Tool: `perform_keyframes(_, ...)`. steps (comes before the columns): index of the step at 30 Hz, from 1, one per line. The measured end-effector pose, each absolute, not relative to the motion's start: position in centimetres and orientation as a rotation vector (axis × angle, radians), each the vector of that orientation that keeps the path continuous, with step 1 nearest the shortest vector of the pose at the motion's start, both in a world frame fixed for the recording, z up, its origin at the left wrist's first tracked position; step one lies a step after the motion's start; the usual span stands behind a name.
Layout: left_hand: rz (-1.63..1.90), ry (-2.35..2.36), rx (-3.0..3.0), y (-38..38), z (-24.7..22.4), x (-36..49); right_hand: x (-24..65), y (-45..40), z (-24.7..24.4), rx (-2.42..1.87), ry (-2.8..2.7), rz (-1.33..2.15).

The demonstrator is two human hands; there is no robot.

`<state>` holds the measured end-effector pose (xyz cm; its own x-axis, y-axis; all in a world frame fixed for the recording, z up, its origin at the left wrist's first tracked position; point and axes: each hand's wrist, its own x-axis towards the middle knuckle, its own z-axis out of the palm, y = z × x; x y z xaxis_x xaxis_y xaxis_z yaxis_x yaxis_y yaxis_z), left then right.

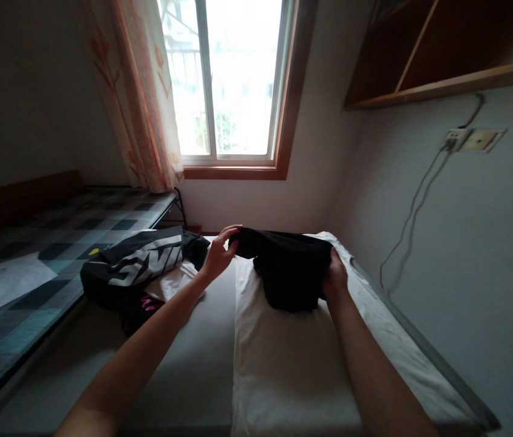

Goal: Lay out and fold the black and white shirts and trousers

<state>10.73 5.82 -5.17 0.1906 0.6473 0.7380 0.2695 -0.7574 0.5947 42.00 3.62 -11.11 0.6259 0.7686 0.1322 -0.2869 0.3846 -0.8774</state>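
Note:
A black cloth [290, 267] is held up over the white sheet [283, 370], its lower part hanging down in the middle of the view. At its left end, my left hand [220, 250] pinches the cloth between thumb and fingers. My right hand [337, 273] grips the right edge, with its fingers partly hidden behind the fabric. Left of my left hand lies a pile of clothes, with a black garment bearing large pale letters [147, 261] on top and a white cloth [174, 282] beside it.
To the left is a checkered mattress [69, 224] with a sheet of paper [5, 285] on it. A curtain [142, 109] hangs by the window. On the right wall are a socket [479, 140], a hanging cord and a wooden shelf [447, 82].

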Motion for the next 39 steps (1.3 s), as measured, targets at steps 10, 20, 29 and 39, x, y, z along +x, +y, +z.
perform_keyframes(10, 1.273, 1.495, 2.430, 4.2, -7.7, 12.1, 41.0, 2.7, -10.5, -1.469, -0.914, -0.027)
perform_keyframes(20, 0.877, 1.168, 2.653, 1.4, -12.1, 14.7, 35.4, -0.2, -9.7, -1.611, -2.035, 0.068)
perform_keyframes(29, 1.029, 1.111, 2.545, 1.5, -12.6, 14.3, 35.2, 0.0, -9.7, -1.553, -1.870, 0.300)
perform_keyframes(39, 1.551, 0.920, 1.807, 1.7, -6.1, 14.1, 37.7, 0.9, -8.1, -1.098, -0.968, 0.837)
